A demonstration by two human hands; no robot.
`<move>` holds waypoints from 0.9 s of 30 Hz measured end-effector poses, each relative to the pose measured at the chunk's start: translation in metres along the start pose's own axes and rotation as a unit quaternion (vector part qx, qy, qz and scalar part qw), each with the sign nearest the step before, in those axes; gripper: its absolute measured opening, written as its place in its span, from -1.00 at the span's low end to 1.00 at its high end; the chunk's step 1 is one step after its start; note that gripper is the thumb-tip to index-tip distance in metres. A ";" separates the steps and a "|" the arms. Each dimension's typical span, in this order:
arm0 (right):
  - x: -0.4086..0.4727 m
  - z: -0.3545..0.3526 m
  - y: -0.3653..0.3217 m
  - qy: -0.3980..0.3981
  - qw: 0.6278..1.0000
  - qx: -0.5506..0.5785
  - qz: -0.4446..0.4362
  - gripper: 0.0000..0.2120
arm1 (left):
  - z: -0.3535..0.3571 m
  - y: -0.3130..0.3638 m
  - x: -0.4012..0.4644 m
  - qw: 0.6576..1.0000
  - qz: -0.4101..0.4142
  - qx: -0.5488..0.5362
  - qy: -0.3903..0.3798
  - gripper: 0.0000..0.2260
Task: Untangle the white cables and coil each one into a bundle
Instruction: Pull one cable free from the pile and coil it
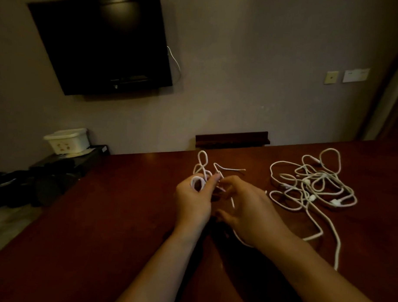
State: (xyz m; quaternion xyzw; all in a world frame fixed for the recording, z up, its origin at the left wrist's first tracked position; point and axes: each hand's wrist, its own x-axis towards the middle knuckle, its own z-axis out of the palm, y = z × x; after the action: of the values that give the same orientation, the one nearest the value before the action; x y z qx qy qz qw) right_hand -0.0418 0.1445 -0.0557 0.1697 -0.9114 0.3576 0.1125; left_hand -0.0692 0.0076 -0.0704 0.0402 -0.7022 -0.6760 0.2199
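Observation:
My left hand (pixel 193 201) grips a small coil of white cable (pixel 202 171) above the middle of the dark red table (pixel 101 215); loops stick up past the fingers and a loose end points right. My right hand (pixel 243 209) sits right beside it, fingers curled at the same cable, and a strand runs down under its palm. To the right lies a tangled heap of white cables (pixel 314 184) on the table, apart from both hands, with one long strand (pixel 330 232) trailing toward the near edge.
A dark television (pixel 102 43) hangs on the wall at the back left. A white box (pixel 67 140) rests on a black unit left of the table, with dark items below it. A dark wooden ledge (pixel 232 138) sits at the table's far edge.

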 end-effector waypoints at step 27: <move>0.002 -0.004 0.013 0.067 0.987 -0.144 0.005 -0.64 | 0.001 0.007 -0.015 0.979 0.039 0.140 -0.144 -0.57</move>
State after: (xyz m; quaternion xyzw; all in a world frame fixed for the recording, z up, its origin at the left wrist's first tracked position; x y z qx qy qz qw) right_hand -0.0482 0.1559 -0.0598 0.1228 -0.9445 0.2341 0.1952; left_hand -0.0543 0.0144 -0.0671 -0.0546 -0.8155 -0.5602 0.1347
